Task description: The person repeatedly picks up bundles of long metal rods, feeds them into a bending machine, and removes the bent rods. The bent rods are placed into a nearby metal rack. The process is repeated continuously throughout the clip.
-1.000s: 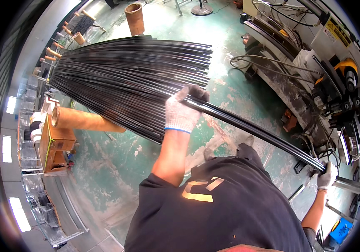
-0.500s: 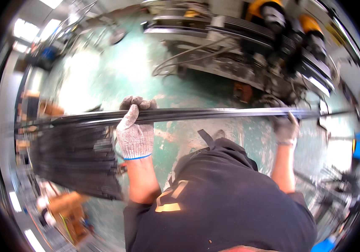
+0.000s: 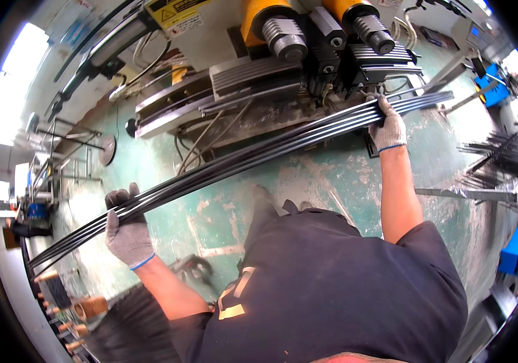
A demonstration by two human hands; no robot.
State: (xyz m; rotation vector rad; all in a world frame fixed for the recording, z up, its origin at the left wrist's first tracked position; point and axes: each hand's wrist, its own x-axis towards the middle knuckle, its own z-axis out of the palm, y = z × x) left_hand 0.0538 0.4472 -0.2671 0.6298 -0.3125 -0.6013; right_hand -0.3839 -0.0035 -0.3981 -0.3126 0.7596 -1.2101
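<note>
Nearest my head view is the wearer's dark T-shirt (image 3: 337,284), with two pale yellow strips on its front. Just past it I have the left hand (image 3: 129,233) in a knitted grey glove with a blue cuff edge, cradling a bundle of long dark rods (image 3: 259,150): thumb on the near side, fingertips showing beyond the far side. The right hand (image 3: 389,128), gloved alike, is closed round the same bundle near its right end, a short length sticking out past the grip. I read both hands as narrowed on the rods, well apart from each other. The bundle slants across my view from lower left to upper right, above the floor, its rods spreading slightly toward the left end.

Under it I see a shoe (image 3: 262,193) on the worn green floor (image 3: 325,172). At lower left lies a blurred pile of dark rods (image 3: 135,330), with a brown cardboard tube (image 3: 91,307) near it.

Beyond the bundle stands a machine (image 3: 256,78) with two yellow-orange cylindrical units (image 3: 256,18) and loose cables (image 3: 213,136) hanging in front. Off to my right are a heap of thin dark bars (image 3: 501,160) and a blue box (image 3: 516,245). Farthest, at upper left, a bright window (image 3: 14,85) glares.
</note>
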